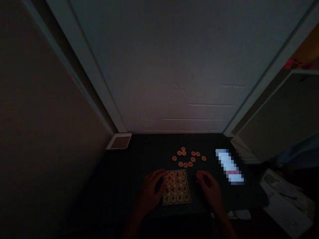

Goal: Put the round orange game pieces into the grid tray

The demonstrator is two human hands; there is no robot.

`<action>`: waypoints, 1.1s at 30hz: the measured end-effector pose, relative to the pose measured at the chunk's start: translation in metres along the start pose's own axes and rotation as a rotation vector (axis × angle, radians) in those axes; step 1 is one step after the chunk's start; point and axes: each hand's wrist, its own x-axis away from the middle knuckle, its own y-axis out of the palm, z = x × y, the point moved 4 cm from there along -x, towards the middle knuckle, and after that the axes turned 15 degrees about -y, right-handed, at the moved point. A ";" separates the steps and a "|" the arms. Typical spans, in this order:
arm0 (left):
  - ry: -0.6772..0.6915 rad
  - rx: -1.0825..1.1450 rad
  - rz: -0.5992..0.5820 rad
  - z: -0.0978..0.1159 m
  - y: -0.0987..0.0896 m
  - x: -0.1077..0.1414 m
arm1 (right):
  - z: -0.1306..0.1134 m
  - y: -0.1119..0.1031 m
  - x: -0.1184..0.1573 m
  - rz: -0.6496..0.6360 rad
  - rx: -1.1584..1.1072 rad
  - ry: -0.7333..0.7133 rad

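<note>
A shallow square box [176, 203] near the table's front edge holds rows of round Chinese chess pieces, most with black characters, a few red ones in its far left part. My left hand [151, 190] rests at the box's left side, thumb and forefinger apart, the fingertips over the pieces at the far left corner. To the right of the box is my right hand [209, 188], its fingers curled together; whether a piece is between them is too dark to tell. Beyond the box, several loose red-character Chinese chess pieces [185, 165] lie scattered on the dark table.
A box lid or tray [121, 141] lies at the table's far left corner. A bright, pixelated phone-like object [229, 166] is on the right. The dark table [119, 179] meets a white panel with heart patterns [176, 93]. Papers or boxes [286, 202] sit lower right.
</note>
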 end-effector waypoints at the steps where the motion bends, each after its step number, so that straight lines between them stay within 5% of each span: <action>1: 0.000 0.001 -0.004 0.000 0.000 0.000 | 0.000 0.000 0.000 -0.004 0.001 0.000; 21: 0.001 0.001 -0.020 -0.003 0.002 0.000 | -0.006 0.003 0.003 0.033 -0.058 -0.020; 24: 0.006 -0.001 -0.021 -0.003 0.002 -0.001 | -0.024 0.013 0.010 -0.056 -0.023 -0.128; 29: -0.011 0.009 -0.018 -0.004 0.004 -0.001 | -0.061 0.050 0.025 -0.379 0.097 -0.285; 33: 0.006 0.036 0.000 -0.005 0.005 -0.001 | -0.073 0.075 0.029 -0.477 0.160 -0.355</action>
